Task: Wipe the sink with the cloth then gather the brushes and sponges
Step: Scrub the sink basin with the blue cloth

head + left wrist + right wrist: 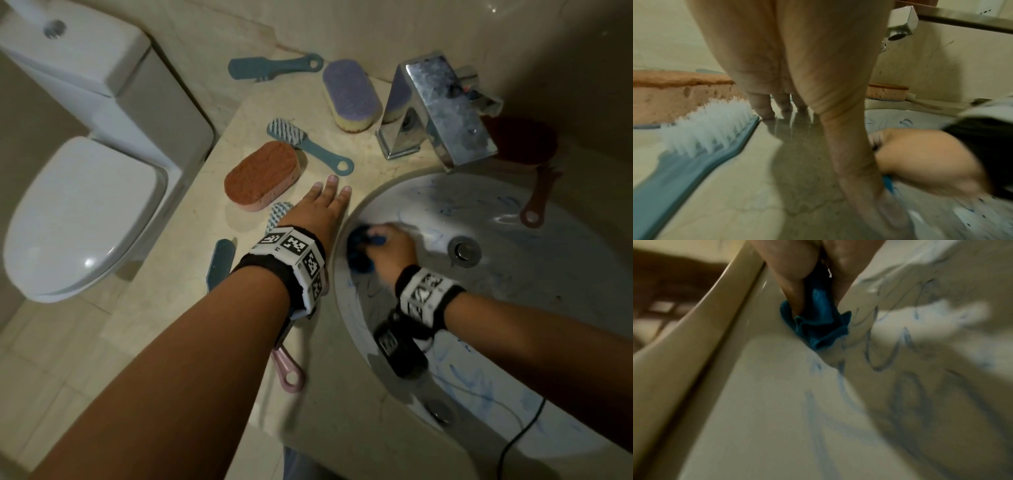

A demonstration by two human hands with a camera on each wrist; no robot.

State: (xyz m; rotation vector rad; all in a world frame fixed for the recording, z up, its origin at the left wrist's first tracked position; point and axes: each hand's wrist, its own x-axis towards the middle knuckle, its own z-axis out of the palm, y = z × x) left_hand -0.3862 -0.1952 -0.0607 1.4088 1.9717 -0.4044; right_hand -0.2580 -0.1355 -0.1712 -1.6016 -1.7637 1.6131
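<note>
My right hand (387,243) grips a bunched blue cloth (359,250) (818,321) and presses it against the left inner wall of the white sink (513,308), which is scribbled with blue marks. My left hand (322,205) lies flat on the beige counter (370,161), fingers straight, beside the sink rim. Around it lie an orange sponge (262,174) (674,97), a purple sponge (352,94), several teal brushes (308,145) (701,138) and a pink brush (289,371) under my left forearm. A red brush (534,192) lies at the sink's far rim.
A chrome tap (442,113) stands behind the sink, its drain (464,250) near my right hand. A white toilet (78,212) stands left of the counter. A black cable (520,435) runs over the sink's near edge.
</note>
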